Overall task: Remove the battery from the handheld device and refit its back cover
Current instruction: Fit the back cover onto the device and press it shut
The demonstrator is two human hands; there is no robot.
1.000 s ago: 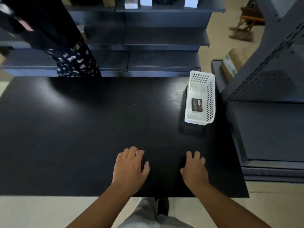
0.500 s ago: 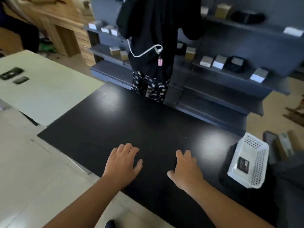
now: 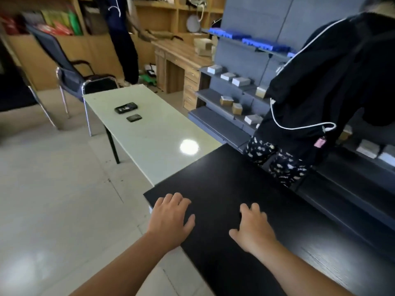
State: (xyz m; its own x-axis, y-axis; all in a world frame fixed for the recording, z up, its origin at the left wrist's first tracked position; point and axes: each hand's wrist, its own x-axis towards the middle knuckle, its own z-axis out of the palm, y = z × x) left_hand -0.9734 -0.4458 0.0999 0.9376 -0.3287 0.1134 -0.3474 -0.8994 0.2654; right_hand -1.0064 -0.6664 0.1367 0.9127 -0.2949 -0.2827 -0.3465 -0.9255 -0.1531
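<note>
A black handheld device (image 3: 126, 107) lies on the pale table (image 3: 162, 142) to the far left, and a smaller flat black piece (image 3: 134, 118) lies just in front of it. Whether that piece is the back cover or a battery I cannot tell. My left hand (image 3: 171, 218) rests palm down at the left corner of the black table (image 3: 245, 180), fingers spread, holding nothing. My right hand (image 3: 252, 229) lies flat on the same table a little to the right, also with nothing in it.
A person in dark clothes (image 3: 316, 99) stands at the black table's far side, before grey shelves (image 3: 226, 103) with small boxes. A chair (image 3: 81, 80) stands behind the pale table, a wooden desk (image 3: 181, 58) beyond. Tiled floor (image 3: 53, 199) lies to my left.
My view has swung left: the white basket with the battery has left the frame, and the pale table with the device has come into view. Both hands stay flat on the black table.
</note>
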